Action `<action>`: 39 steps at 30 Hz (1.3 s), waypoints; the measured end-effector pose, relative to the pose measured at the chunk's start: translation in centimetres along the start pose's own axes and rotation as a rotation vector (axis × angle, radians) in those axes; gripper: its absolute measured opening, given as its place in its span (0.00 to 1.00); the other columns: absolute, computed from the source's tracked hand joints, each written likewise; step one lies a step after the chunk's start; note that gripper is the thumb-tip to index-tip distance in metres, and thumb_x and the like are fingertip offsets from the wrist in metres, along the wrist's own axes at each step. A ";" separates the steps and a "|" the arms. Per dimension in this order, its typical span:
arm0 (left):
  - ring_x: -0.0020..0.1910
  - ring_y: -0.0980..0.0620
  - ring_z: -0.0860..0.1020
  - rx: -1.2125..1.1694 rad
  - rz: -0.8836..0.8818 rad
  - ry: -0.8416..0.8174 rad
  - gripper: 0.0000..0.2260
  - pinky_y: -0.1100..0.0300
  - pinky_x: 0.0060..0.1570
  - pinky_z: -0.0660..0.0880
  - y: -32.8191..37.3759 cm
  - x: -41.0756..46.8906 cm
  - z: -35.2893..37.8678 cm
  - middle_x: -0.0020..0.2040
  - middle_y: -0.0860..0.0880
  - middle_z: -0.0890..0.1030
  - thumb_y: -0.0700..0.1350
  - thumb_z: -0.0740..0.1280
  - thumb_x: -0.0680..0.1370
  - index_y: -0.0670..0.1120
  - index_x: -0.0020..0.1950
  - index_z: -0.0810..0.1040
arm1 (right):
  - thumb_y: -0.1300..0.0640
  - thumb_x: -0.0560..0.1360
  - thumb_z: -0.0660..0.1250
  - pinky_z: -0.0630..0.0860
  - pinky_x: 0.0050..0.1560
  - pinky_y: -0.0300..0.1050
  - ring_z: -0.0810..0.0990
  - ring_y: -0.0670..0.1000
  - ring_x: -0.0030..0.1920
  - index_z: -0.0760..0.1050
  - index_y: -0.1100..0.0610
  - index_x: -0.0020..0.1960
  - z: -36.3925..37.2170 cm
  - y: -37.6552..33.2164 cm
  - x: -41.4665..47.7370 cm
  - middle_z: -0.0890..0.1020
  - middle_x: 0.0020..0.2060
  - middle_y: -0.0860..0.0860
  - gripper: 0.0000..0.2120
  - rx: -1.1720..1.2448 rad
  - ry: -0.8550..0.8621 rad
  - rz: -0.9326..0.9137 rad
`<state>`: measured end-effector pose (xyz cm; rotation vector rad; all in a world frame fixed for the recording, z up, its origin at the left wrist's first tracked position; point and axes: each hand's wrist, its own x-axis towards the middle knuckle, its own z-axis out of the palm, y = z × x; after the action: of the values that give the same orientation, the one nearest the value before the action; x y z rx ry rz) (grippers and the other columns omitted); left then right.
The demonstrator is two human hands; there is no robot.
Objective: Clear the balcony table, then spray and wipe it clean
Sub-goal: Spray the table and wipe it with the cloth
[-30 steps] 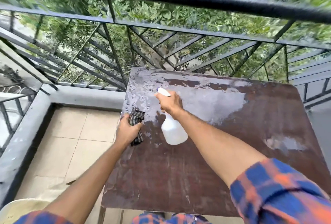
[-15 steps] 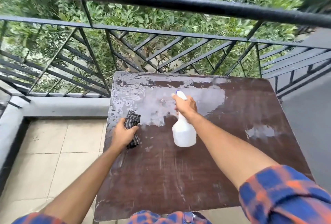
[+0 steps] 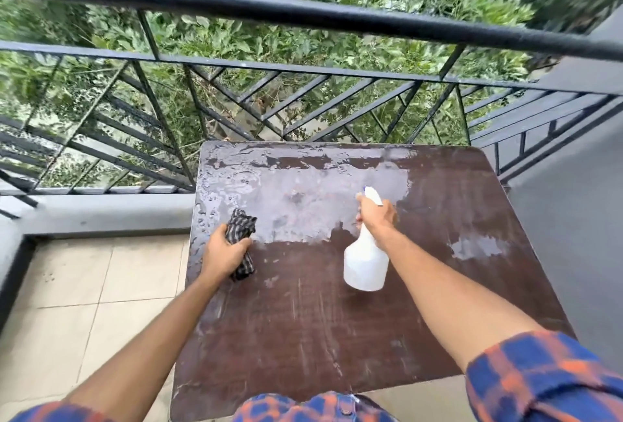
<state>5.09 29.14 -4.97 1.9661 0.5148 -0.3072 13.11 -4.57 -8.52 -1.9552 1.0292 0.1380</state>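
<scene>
The dark brown balcony table (image 3: 303, 327) fills the middle of the view; its far half shines wet, with a smaller wet patch at the right. My right hand (image 3: 376, 219) grips the neck of a white spray bottle (image 3: 365, 261) held above the table's centre, its nozzle pointing toward the far edge. My left hand (image 3: 224, 253) clutches a dark checked cloth (image 3: 242, 231) that rests on the table near its left edge, at the border of the wet area.
A black metal railing (image 3: 303, 13) runs just behind the table, with green foliage beyond it. A grey ledge (image 3: 101, 216) and beige floor tiles (image 3: 84, 303) lie to the left. A grey wall (image 3: 573, 236) rises close on the right.
My right hand and the spray bottle have shifted right across the table. My view has turned right too. The left hand stays on the cloth near the left edge.
</scene>
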 end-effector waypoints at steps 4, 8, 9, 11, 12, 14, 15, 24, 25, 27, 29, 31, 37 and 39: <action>0.51 0.44 0.81 0.008 -0.033 0.021 0.24 0.52 0.54 0.76 -0.6 0.2 -0.3 0.52 0.45 0.83 0.51 0.75 0.68 0.45 0.61 0.76 | 0.33 0.58 0.64 0.86 0.46 0.60 0.87 0.62 0.38 0.82 0.58 0.37 0.9 -1.7 -4.2 0.86 0.32 0.56 0.28 -0.012 -0.052 -0.060; 0.54 0.45 0.79 0.017 -0.047 0.098 0.22 0.53 0.57 0.73 -0.6 -0.2 -0.7 0.56 0.46 0.82 0.46 0.75 0.73 0.44 0.65 0.75 | 0.36 0.58 0.66 0.86 0.45 0.59 0.88 0.61 0.37 0.83 0.57 0.35 2.3 -4.5 -10.4 0.86 0.31 0.55 0.24 -0.051 -0.216 -0.126; 0.56 0.44 0.79 0.029 -0.052 0.139 0.23 0.52 0.57 0.73 -0.8 -0.2 -0.9 0.57 0.45 0.82 0.46 0.75 0.74 0.44 0.67 0.75 | 0.38 0.61 0.68 0.86 0.43 0.56 0.87 0.60 0.37 0.83 0.57 0.36 2.5 -5.7 -12.4 0.87 0.33 0.55 0.22 -0.087 -0.249 -0.144; 0.58 0.40 0.79 0.017 -0.071 0.222 0.22 0.50 0.57 0.73 -1.0 -0.4 -1.3 0.57 0.41 0.82 0.46 0.74 0.74 0.43 0.66 0.76 | 0.46 0.70 0.72 0.82 0.35 0.48 0.83 0.54 0.29 0.82 0.57 0.36 3.5 -6.9 -15.2 0.85 0.32 0.55 0.14 -0.093 -0.392 -0.168; 0.57 0.39 0.79 -0.008 -0.084 0.259 0.19 0.50 0.57 0.73 -1.1 -0.5 -1.5 0.56 0.41 0.82 0.46 0.74 0.74 0.43 0.63 0.76 | 0.49 0.73 0.73 0.80 0.32 0.45 0.81 0.51 0.26 0.81 0.57 0.36 4.3 -7.1 -16.2 0.84 0.32 0.54 0.12 -0.107 -0.466 -0.171; 0.54 0.40 0.80 -0.059 -0.101 0.313 0.14 0.51 0.53 0.73 -1.3 -0.9 -1.9 0.51 0.42 0.82 0.45 0.73 0.74 0.44 0.57 0.76 | 0.44 0.68 0.72 0.85 0.36 0.49 0.84 0.52 0.29 0.83 0.59 0.38 6.0 -7.1 -17.5 0.86 0.31 0.52 0.17 -0.211 -0.510 -0.205; 0.53 0.40 0.80 -0.071 -0.106 0.337 0.12 0.51 0.52 0.72 -1.6 -1.0 -2.0 0.49 0.43 0.81 0.44 0.73 0.74 0.44 0.55 0.76 | 0.40 0.64 0.69 0.87 0.42 0.54 0.87 0.55 0.34 0.84 0.59 0.39 6.8 -7.0 -18.0 0.87 0.31 0.53 0.21 -0.250 -0.523 -0.225; 0.48 0.46 0.79 -0.150 -0.139 0.382 0.11 0.56 0.47 0.71 -3.0 -3.0 -2.3 0.48 0.46 0.82 0.44 0.74 0.74 0.47 0.53 0.76 | 0.42 0.64 0.69 0.87 0.46 0.61 0.87 0.55 0.30 0.85 0.57 0.38 8.7 -5.1 -19.9 0.86 0.28 0.51 0.17 -0.150 -0.553 -0.166; 0.47 0.46 0.79 -0.152 -0.139 0.371 0.11 0.55 0.47 0.72 -3.0 -3.2 -2.3 0.47 0.46 0.82 0.45 0.75 0.73 0.48 0.52 0.75 | 0.42 0.64 0.69 0.87 0.46 0.61 0.87 0.56 0.30 0.85 0.55 0.37 8.5 -4.6 -19.7 0.85 0.27 0.51 0.17 -0.135 -0.511 -0.165; 0.45 0.46 0.80 -0.165 -0.148 0.345 0.12 0.55 0.45 0.73 -2.9 -3.4 -2.0 0.46 0.47 0.82 0.44 0.76 0.72 0.49 0.50 0.75 | 0.41 0.66 0.69 0.87 0.44 0.59 0.87 0.57 0.30 0.83 0.55 0.34 7.3 -3.8 -18.8 0.85 0.28 0.52 0.17 -0.122 -0.390 -0.179; 0.44 0.47 0.80 -0.181 -0.158 0.327 0.12 0.57 0.43 0.74 -2.6 -3.6 -1.6 0.45 0.48 0.82 0.44 0.76 0.73 0.48 0.52 0.76 | 0.37 0.67 0.69 0.87 0.43 0.56 0.87 0.59 0.32 0.82 0.57 0.33 5.7 -3.2 -17.6 0.86 0.30 0.55 0.22 -0.128 -0.245 -0.185; 0.42 0.49 0.79 -0.171 -0.153 0.306 0.12 0.59 0.41 0.72 -2.1 -3.8 -1.2 0.45 0.49 0.81 0.43 0.74 0.75 0.46 0.56 0.76 | 0.39 0.70 0.70 0.87 0.43 0.55 0.87 0.58 0.31 0.81 0.55 0.32 3.8 -2.8 -16.6 0.86 0.30 0.55 0.20 -0.124 -0.208 -0.169; 0.49 0.43 0.80 -0.095 -0.127 0.222 0.13 0.47 0.55 0.77 -1.3 -3.5 0.1 0.48 0.44 0.82 0.48 0.74 0.73 0.46 0.53 0.76 | 0.42 0.70 0.68 0.86 0.45 0.55 0.86 0.55 0.28 0.83 0.57 0.37 -1.4 -1.0 -14.3 0.86 0.28 0.53 0.18 -0.166 -0.079 -0.150; 0.50 0.42 0.81 -0.126 -0.125 0.211 0.12 0.46 0.55 0.77 -1.0 -3.5 0.6 0.47 0.45 0.82 0.47 0.74 0.72 0.47 0.51 0.75 | 0.43 0.73 0.69 0.86 0.47 0.52 0.87 0.55 0.29 0.83 0.58 0.36 -2.9 -0.5 -14.0 0.86 0.29 0.53 0.18 -0.163 -0.028 -0.127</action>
<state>1.52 28.20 -4.54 1.8574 0.7761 -0.1417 3.56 1.88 -0.01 -2.1544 0.8962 0.1830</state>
